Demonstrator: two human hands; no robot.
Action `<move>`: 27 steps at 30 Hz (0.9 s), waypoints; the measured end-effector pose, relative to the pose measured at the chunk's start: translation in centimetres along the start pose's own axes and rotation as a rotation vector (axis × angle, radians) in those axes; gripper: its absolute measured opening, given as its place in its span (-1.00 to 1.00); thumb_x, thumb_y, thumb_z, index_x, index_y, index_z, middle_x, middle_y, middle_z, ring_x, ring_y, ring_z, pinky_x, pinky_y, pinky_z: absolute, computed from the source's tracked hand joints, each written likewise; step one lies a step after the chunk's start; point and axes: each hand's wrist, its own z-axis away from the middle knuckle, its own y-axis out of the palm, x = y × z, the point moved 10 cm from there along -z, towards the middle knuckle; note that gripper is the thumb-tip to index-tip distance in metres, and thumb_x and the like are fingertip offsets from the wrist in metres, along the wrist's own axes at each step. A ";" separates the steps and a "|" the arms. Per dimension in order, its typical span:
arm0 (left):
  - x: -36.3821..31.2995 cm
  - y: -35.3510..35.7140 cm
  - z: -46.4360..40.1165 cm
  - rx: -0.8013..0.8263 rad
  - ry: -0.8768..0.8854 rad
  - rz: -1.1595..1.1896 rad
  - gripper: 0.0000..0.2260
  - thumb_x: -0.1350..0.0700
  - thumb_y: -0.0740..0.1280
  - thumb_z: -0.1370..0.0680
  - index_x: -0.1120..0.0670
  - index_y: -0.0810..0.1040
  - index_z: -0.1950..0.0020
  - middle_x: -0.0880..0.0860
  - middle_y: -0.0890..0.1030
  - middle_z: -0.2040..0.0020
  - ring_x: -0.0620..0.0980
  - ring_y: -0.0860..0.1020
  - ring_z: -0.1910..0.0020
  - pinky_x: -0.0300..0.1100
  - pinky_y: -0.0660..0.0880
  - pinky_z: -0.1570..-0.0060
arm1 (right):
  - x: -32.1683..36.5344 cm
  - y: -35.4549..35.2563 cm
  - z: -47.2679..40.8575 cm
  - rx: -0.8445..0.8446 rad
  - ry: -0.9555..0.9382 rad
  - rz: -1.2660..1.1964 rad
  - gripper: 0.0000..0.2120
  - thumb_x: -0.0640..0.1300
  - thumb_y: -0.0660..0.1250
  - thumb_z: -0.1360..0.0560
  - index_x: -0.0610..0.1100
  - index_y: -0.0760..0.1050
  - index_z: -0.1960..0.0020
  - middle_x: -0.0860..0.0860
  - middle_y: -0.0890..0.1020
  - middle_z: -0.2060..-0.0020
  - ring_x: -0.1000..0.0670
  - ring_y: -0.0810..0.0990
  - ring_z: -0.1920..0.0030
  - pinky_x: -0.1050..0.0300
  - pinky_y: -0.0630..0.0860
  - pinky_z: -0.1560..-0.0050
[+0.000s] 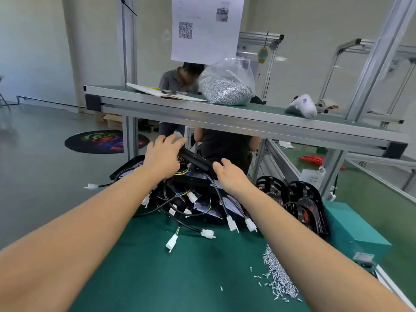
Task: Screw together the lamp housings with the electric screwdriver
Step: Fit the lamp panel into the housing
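Your left hand (162,156) rests on the top lamp housing (195,162) with fingers spread straight; your right hand (229,174) curls its fingers round its near end, above the housing pile (193,199) on the green surface (180,278).

Housings mid-frame, screws lower right

A heap of lamp housings (193,194) lies centre; loose screws (279,275) lower right; a bag of screws (227,86) on the shelf (247,119) above.

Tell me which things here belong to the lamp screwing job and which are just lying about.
Job: lamp housing under both hands, housing pile, loose screws, bag of screws.
Lying about: white device, papers, red tool.
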 end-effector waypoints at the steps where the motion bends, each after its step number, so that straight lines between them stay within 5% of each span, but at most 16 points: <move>1: 0.0 0.4 -0.1 0.043 -0.008 0.006 -0.39 0.24 0.21 -0.51 -0.06 0.13 -0.52 0.04 0.17 -0.52 0.14 0.18 -0.45 0.09 0.24 -0.37 | 0.2 0.3 -0.9 -0.004 0.004 -0.005 -0.64 -0.13 -0.01 -0.68 -0.27 0.25 -0.41 -0.28 0.31 -0.41 -0.29 0.38 -0.33 -0.01 0.34 -0.20; 5: 0.1 1.3 -0.6 0.057 -0.037 0.104 -0.49 0.25 0.20 -0.53 -0.04 0.28 -0.47 0.05 0.27 -0.47 0.15 0.41 -0.31 0.04 0.45 -0.17 | 0.3 0.9 -2.8 -0.027 0.096 -0.126 -0.76 -0.27 -0.02 -0.66 -0.27 0.28 -0.28 -0.32 0.39 -0.20 -0.30 0.44 -0.17 -0.03 0.37 -0.11; 8: 0.1 0.8 -0.7 -0.024 -0.038 0.149 -0.58 0.29 0.23 -0.53 0.03 0.41 -0.38 0.10 0.37 -0.34 0.19 0.50 -0.15 0.04 0.49 -0.07 | 0.2 1.6 -3.3 -0.015 0.128 -0.199 -0.73 -0.10 0.02 -0.68 -0.20 0.32 0.13 -0.09 0.41 0.20 -0.13 0.37 0.02 0.09 0.30 0.00; 11: 0.4 0.6 -0.8 -0.048 -0.063 0.203 -0.66 0.32 0.27 -0.52 0.11 0.50 -0.28 0.15 0.37 -0.25 0.22 0.51 -0.04 0.04 0.49 -0.05 | 0.1 2.3 -3.0 -0.022 0.186 -0.411 -0.69 -0.03 0.05 -0.66 -0.20 0.33 0.16 -0.03 0.31 0.32 -0.10 0.36 0.11 0.12 0.29 0.05; 15: 0.4 -0.7 -0.1 -0.160 -0.056 0.286 -0.85 0.30 0.30 -0.52 0.19 0.58 -0.07 0.13 0.42 -0.16 0.19 0.51 0.04 0.00 0.47 0.00 | 0.1 2.1 -2.2 -0.059 0.220 -0.505 -0.70 -0.07 0.10 -0.63 -0.19 0.28 0.22 -0.06 0.33 0.32 -0.04 0.28 0.35 0.08 0.22 0.33; 17: 0.1 -2.1 0.6 -0.246 -0.029 0.348 -0.89 0.29 0.32 -0.52 0.20 0.58 -0.02 0.12 0.45 -0.14 0.16 0.52 0.04 -0.03 0.45 0.01 | -0.2 1.7 -1.5 -0.069 0.238 -0.606 -0.75 -0.06 0.17 -0.62 -0.20 0.34 0.15 -0.10 0.44 0.23 -0.12 0.46 0.23 0.06 0.30 0.25; 19: -0.5 -3.9 1.6 -0.335 0.024 0.400 -0.90 0.28 0.34 -0.50 0.20 0.58 0.00 0.11 0.48 -0.12 0.13 0.52 0.06 -0.08 0.41 0.00 | -0.1 0.8 -1.0 -0.111 0.182 -0.655 -0.76 -0.06 0.20 -0.61 -0.24 0.46 0.02 -0.20 0.55 0.05 -0.22 0.58 -0.09 -0.02 0.44 0.03; 21: -1.2 -6.1 3.3 -0.432 0.091 0.437 -0.89 0.29 0.35 -0.47 0.19 0.58 0.02 0.11 0.51 -0.07 0.09 0.51 0.12 -0.08 0.42 0.01 | -0.4 -0.7 0.5 -0.147 0.135 -0.701 -0.69 -0.03 0.24 -0.61 -0.21 0.47 -0.24 -0.18 0.56 -0.14 -0.14 0.56 -0.16 -0.02 0.46 -0.12; 25: -2.9 -8.9 8.6 -0.575 0.194 0.590 -0.89 0.29 0.36 -0.46 0.22 0.59 0.03 0.06 0.50 -0.01 0.04 0.51 0.12 0.00 0.54 0.07 | -1.0 -2.3 5.1 -0.078 0.053 -0.798 -0.74 0.10 0.26 -0.58 0.01 0.38 -0.20 0.03 0.50 -0.18 0.06 0.48 -0.16 0.09 0.29 -0.12; 27: -3.6 -9.4 11.5 -0.610 0.188 0.690 -0.89 0.29 0.36 -0.47 0.20 0.59 0.02 -0.05 0.45 0.01 -0.12 0.49 0.09 -0.22 0.56 0.11 | -1.3 -2.0 7.7 0.025 0.020 -0.814 -0.65 0.22 0.21 -0.56 0.12 0.31 -0.28 0.02 0.44 -0.33 0.03 0.43 -0.31 0.06 0.27 -0.18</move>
